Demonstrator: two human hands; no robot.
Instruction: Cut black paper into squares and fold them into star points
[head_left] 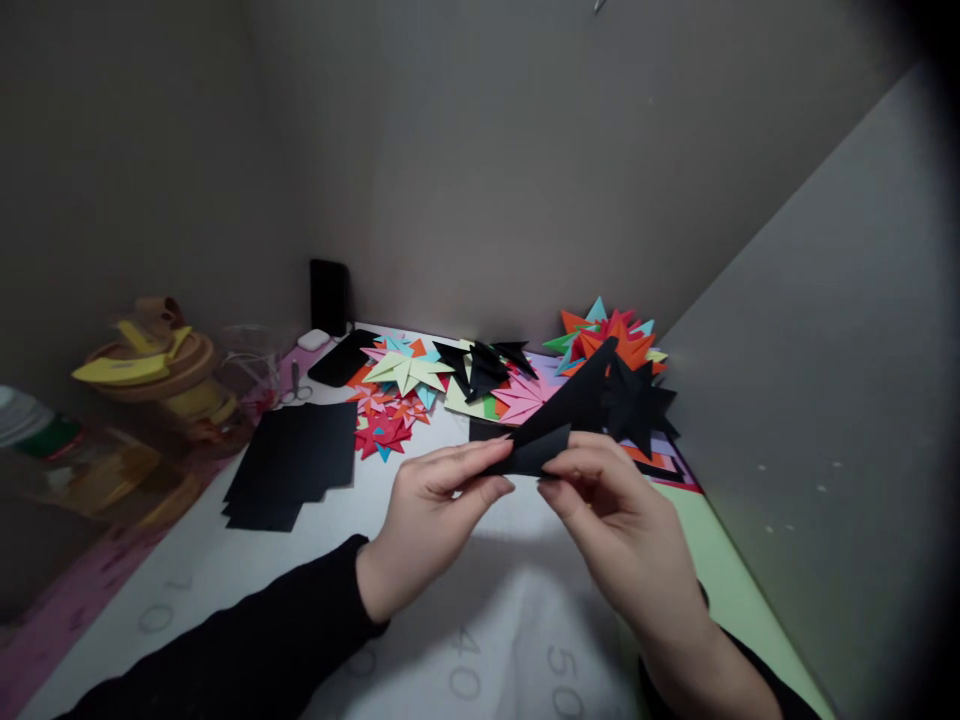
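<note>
paper (564, 408), black, between both hands (435, 505) (630, 515)

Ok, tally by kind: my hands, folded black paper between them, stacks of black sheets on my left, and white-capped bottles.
Hands: 2 (left hand, right hand)
Folded black paper: 1
Black sheet stack: 1
White-capped bottle: 1
Total: 5

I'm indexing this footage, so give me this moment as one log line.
left hand: pinching folded black paper | right hand: pinching same paper | nearby: black sheets, paper stars
</note>
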